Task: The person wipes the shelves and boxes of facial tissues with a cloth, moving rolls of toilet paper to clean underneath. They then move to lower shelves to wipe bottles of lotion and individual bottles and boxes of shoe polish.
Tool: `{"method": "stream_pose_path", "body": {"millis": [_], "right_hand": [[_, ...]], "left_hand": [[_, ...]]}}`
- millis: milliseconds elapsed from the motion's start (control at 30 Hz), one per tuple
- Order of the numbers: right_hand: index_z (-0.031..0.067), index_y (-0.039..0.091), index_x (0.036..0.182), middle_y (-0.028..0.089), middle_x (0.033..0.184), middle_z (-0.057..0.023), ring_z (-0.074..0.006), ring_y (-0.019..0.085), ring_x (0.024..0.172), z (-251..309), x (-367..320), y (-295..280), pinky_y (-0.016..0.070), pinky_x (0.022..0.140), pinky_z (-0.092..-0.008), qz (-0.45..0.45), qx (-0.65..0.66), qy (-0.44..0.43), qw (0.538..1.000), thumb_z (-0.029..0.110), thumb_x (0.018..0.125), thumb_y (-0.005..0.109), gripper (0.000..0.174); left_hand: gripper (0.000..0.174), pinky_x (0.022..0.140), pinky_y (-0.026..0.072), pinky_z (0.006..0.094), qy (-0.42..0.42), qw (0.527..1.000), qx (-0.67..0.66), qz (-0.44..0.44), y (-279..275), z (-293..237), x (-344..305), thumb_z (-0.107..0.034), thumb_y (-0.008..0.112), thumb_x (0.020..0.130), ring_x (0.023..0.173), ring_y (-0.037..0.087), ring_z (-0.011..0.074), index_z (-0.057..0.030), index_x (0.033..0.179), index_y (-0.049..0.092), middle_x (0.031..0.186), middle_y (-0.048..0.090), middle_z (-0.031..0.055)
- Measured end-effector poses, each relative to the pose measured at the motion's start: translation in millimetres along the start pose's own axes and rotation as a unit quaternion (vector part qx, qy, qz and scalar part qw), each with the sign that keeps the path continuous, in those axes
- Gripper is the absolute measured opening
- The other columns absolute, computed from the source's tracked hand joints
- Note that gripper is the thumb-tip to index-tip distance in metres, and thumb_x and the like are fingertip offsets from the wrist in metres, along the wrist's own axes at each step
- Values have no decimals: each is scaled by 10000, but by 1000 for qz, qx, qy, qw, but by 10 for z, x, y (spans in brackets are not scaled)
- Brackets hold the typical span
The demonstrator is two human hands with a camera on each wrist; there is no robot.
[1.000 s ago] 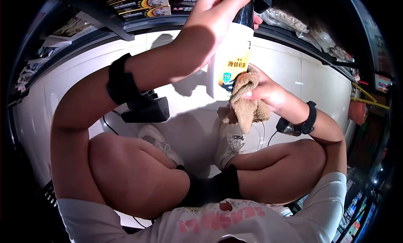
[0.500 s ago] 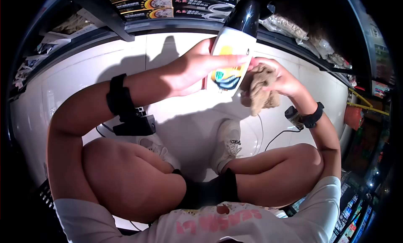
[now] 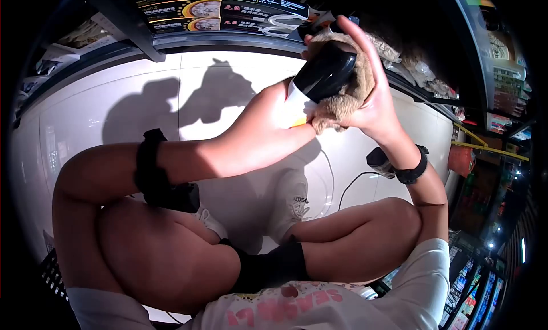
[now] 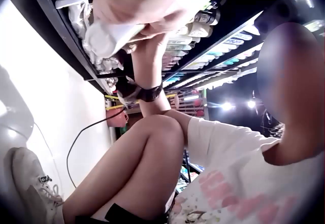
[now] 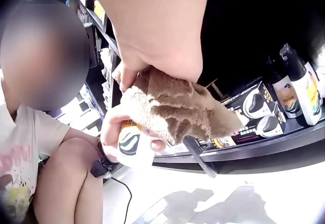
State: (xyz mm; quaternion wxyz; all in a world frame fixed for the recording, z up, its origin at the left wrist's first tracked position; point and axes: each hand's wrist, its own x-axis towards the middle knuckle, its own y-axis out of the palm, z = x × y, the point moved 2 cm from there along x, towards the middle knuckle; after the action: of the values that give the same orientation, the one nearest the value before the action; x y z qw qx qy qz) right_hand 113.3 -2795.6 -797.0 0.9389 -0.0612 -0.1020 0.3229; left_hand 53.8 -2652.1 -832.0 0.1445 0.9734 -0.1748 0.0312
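Note:
My left hand (image 3: 262,116) grips a white plastic bottle (image 3: 298,104) with a tall black cap (image 3: 328,72), tilted up toward the shelf. In the right wrist view, the lower part of the bottle (image 5: 133,145) shows a yellow label with a dark shoe picture. My right hand (image 3: 374,99) holds a brown terry cloth (image 3: 337,108) against the far side of the cap, with one finger extended upward. Folds of the cloth (image 5: 172,105) hang beneath the right palm in the right wrist view. The left wrist view shows the bottle's white base (image 4: 104,40) below the left hand.
Stacked black and yellow boxes (image 3: 185,10) line the low shelf ahead. Two pump-type bottles (image 5: 304,89) stand at that shelf's end. Bagged goods (image 3: 414,67) fill the right shelf, near a red bucket (image 3: 461,160). A black cable (image 3: 348,193) crosses the white tiled floor.
The left hand has shifted its grip and turned the bottle, so the black cap now faces the head camera. The right hand has moved up with the cloth from beside the bottle to around the cap.

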Motion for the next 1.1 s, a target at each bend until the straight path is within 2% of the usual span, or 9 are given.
{"method": "stream_pose_path", "body": {"millis": [100, 267, 333, 500, 600, 667, 767, 933, 1100], "right_hand": [[26, 207, 1330, 492, 1181, -156, -229, 515, 1067, 102, 15, -39, 416, 934, -347, -52, -96, -63, 992, 221, 436, 876, 1133], [21, 401, 1193, 502, 1137, -105, -174, 522, 1021, 362, 96, -119, 421, 894, -300, -78, -144, -186, 969, 145, 490, 851, 844], [13, 466, 1113, 546, 1059, -97, -172, 543, 977, 404, 94, -175, 428, 869, -296, -79, -128, -146, 978, 95, 521, 810, 690], [-1, 551, 974, 594, 912, -76, -138, 571, 840, 352, 38, -169, 463, 751, -273, -120, -15, 7, 993, 116, 756, 604, 253], [-2, 515, 1045, 588, 945, -80, -137, 571, 850, 274, 33, -192, 470, 773, -281, -153, 80, 94, 980, 159, 795, 584, 305], [1, 506, 1069, 569, 1018, -82, -148, 564, 902, 188, 65, -205, 463, 802, -282, -97, -5, 4, 995, 148, 774, 621, 349], [31, 532, 1026, 575, 1001, -74, -153, 572, 902, 254, 139, -98, 463, 796, -276, -35, -273, -100, 956, 132, 570, 808, 543], [21, 574, 822, 609, 782, -49, -112, 586, 723, 336, 234, -45, 476, 676, -234, -11, -352, -77, 933, 187, 613, 792, 345], [16, 589, 839, 586, 723, -4, -62, 550, 660, 159, 176, -75, 448, 608, -211, -71, -93, 132, 984, 215, 798, 639, 209]], "left_hand": [[473, 884, 389, 309, 13, 994, 104, 6, -69, -101, 111, -34, 619, 726, 1003, 507, 175, 9, 1156, 428, 1085, 533, 112], [554, 855, 409, 327, 63, 962, 264, 11, -180, -282, 201, -31, 633, 702, 1017, 525, 266, -5, 1191, 374, 1078, 528, 166], [414, 693, 452, 389, 164, 891, 422, -5, -205, -383, 212, 33, 576, 663, 823, 530, 330, 15, 1022, 370, 849, 486, 140], [578, 758, 421, 366, 154, 835, 528, 10, -292, -381, 192, 59, 604, 593, 918, 494, 318, 15, 1130, 394, 1002, 455, 151], [609, 749, 408, 352, 196, 764, 615, 8, -336, -468, 178, 77, 590, 559, 857, 478, 310, 30, 1136, 402, 946, 441, 143], [608, 743, 399, 336, 200, 736, 646, 2, -348, -492, 173, 73, 559, 569, 809, 469, 284, 52, 1157, 404, 899, 436, 130], [492, 745, 401, 312, 176, 645, 743, 4, -323, -500, 187, 24, 472, 674, 806, 481, 231, 90, 1157, 410, 867, 457, 117], [492, 741, 408, 312, 134, 653, 745, 22, -285, -461, 142, 15, 482, 677, 806, 488, 240, 93, 1157, 404, 879, 463, 123], [555, 771, 414, 339, 72, 752, 651, 80, -320, -453, 70, 25, 543, 675, 863, 497, 275, 48, 1203, 374, 995, 477, 145]]}}
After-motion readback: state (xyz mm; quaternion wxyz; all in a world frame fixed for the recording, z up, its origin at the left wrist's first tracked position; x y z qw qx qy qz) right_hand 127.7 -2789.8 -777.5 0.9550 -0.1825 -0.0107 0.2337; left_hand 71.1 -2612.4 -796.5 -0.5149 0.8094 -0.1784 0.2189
